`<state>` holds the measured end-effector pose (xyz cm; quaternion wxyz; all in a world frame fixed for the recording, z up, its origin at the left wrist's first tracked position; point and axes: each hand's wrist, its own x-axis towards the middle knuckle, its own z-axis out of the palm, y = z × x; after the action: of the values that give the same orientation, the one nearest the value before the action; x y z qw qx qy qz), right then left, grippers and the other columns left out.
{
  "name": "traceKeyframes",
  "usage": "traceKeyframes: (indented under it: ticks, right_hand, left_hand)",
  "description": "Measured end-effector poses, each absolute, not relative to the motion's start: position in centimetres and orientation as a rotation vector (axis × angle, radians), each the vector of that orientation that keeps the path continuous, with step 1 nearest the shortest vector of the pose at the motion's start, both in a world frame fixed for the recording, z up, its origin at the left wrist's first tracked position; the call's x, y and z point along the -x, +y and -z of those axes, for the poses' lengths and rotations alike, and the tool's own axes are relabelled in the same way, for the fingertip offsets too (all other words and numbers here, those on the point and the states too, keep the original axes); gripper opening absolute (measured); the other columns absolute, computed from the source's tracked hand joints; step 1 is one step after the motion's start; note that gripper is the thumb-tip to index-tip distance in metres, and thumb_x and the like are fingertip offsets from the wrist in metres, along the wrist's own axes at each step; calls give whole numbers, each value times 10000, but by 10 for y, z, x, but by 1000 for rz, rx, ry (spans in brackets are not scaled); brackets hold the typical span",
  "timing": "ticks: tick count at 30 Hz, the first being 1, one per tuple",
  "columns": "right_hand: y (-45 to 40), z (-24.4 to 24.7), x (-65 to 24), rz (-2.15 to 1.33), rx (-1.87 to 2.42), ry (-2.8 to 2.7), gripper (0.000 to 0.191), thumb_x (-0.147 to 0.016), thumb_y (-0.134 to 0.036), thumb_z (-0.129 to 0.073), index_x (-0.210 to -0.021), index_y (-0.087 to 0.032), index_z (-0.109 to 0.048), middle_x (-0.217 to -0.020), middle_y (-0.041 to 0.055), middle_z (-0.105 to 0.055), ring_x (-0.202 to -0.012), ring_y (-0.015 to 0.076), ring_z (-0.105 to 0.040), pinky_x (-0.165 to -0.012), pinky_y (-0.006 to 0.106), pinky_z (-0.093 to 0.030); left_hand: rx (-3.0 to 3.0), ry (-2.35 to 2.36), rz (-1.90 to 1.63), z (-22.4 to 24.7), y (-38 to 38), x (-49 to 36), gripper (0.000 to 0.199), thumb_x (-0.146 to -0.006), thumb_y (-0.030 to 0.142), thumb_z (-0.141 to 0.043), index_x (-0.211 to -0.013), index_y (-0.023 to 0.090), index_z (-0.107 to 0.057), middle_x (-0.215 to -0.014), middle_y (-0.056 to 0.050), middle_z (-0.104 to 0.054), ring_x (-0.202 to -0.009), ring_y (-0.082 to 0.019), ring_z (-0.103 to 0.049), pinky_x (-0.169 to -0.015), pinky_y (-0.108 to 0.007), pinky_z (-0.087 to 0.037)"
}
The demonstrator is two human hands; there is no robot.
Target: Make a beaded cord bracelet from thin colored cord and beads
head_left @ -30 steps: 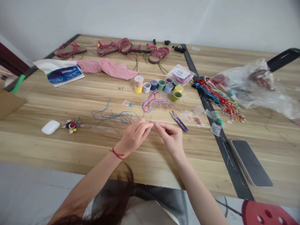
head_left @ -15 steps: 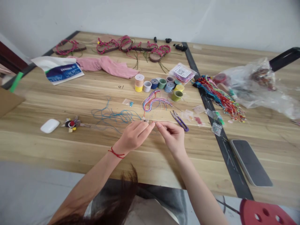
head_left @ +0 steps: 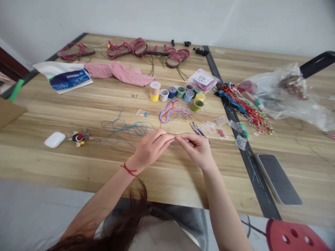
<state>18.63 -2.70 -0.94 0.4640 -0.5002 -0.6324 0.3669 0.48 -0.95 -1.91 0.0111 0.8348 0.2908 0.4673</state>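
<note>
Left hand [head_left: 151, 148] and right hand [head_left: 195, 150] curled into tight pinches, fingertips nearly meeting above the table [head_left: 78, 164], on something too fine to make out; multicoloured threads [head_left: 170, 113] just beyond, snips [head_left: 199, 129] beside the right hand, blue cord [head_left: 125, 128] farther left.

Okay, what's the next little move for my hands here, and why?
Probably draw the fine strand pinched between your left hand and right hand gently taut. Their fingertips meet above the light wooden table, and the strand is too thin to see clearly. The purple-handled metal thread snips lie just beyond your right hand.
</note>
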Motion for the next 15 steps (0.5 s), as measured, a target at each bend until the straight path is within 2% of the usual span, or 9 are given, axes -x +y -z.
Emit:
traceKeyframes:
  ticks: [9,15]
  right_hand:
    - [-25,4,-209,-1018,1180,-1788,209,-835,-360,-645,-842,-194,-771,-790,55,-746,-598,125,-581,-525,237,-434]
    - [-25,3,-210,-1067,1187,-1812,247,-843,-384,-633,-827,-174,-763,-725,42,-724,-507,90,-494,-447,214,-361]
  left_hand:
    - [-2520,765,-1305,15,-7,-4,85,-921,195,-554,-938,178,-636,-819,-12,-602,-777,-103,-591,-726,-224,-487]
    - [-2623,729,-1266,14,-8,-3,89,-936,196,-526,-938,177,-613,-829,-13,-600,-771,-102,-591,-710,-223,-480]
